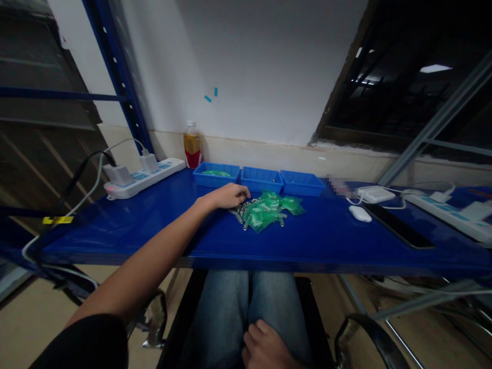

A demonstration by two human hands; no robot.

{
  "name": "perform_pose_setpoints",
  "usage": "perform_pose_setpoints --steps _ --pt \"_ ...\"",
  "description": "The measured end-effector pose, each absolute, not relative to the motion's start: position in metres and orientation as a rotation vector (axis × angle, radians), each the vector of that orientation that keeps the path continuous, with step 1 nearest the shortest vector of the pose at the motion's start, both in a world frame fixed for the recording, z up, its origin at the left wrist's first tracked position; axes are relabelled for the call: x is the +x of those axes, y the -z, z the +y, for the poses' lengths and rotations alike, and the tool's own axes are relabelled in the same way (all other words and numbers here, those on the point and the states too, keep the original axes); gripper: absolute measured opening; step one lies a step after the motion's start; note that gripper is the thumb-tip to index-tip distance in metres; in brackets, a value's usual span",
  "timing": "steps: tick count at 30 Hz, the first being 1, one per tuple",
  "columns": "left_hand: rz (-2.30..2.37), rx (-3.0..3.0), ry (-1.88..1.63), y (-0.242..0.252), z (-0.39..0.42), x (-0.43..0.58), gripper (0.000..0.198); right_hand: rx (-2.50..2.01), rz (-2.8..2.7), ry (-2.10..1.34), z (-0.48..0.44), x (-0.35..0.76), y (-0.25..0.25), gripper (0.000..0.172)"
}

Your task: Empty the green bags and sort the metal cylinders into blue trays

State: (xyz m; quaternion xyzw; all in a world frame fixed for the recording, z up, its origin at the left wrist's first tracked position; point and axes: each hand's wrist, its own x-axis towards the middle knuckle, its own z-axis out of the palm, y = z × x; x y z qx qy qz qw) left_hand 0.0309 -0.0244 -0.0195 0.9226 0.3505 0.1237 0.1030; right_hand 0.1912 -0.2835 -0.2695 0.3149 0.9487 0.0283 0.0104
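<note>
My left hand (227, 196) reaches across the blue table to the left edge of a small heap. Its fingers are curled down over a cluster of small silvery metal cylinders (239, 216), and whatever is between the fingertips is hidden. Right beside it, several green translucent plastic bags (263, 211) lie in a pile, partly over the metal pieces. My right hand (266, 346) rests on my thigh below the table, its fingers loosely curled with nothing visible in them.
Three blue trays stand behind the heap: the left tray (200, 179) holds green bags, beside the middle tray (253, 186) and right tray (307, 190). A drink bottle (192, 146) and power strip (154, 177) are left; a phone (400, 225) and white case (360, 213) are right.
</note>
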Motion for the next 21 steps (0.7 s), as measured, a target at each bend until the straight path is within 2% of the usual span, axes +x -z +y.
perform_pose_setpoints --steps 3,7,9,12,15,16,18,21 --pt "1.044 2.726 -0.364 0.019 -0.023 0.029 0.032 1.132 3.205 -0.153 -0.291 0.215 0.283 0.015" --pt "1.043 2.732 -0.382 0.020 -0.021 0.029 0.030 1.021 3.400 -0.341 -0.289 0.225 0.290 0.021" --pt "1.041 2.723 -0.395 0.021 -0.020 0.028 0.029 0.964 3.438 -0.343 -0.283 0.221 0.277 0.027" --pt "1.034 2.711 -0.422 0.023 -0.020 0.029 0.029 0.997 3.467 -0.080 -0.276 0.212 0.218 0.028" --pt "0.999 2.714 -0.462 0.023 -0.022 0.032 0.027 1.065 3.630 0.238 -0.268 0.209 0.124 0.017" --pt "0.985 2.717 -0.476 0.023 -0.023 0.033 0.026 1.157 3.623 0.332 -0.262 0.209 0.093 0.019" --pt "0.964 2.718 -0.509 0.022 -0.026 0.036 0.025 1.243 3.740 0.228 -0.242 0.211 0.039 0.032" --pt "0.949 2.707 -0.590 0.021 -0.029 0.039 0.023 1.458 3.926 -0.131 -0.183 0.217 -0.009 0.023"
